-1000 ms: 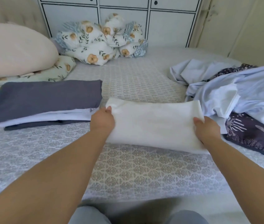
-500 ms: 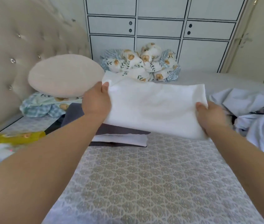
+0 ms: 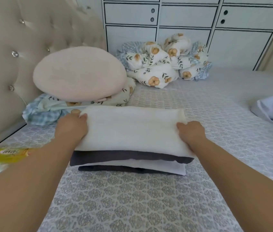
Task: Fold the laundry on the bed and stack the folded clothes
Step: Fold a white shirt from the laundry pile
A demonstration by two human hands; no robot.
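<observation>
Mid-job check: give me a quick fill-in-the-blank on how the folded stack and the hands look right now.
1. The folded white cloth lies on ____ of the stack, directly over the dark grey folded garment.
2. The left hand and right hand each grip one ____ of the white cloth.
3. The round pink cushion leans against the tufted ____.
4. A ____ packet lies at the left edge of the bed.

Missing words: top; end; headboard; yellow

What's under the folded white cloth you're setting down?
Beneath the folded white cloth: a dark grey piece, a white one, then another dark layer. Only their front edges show.
</observation>
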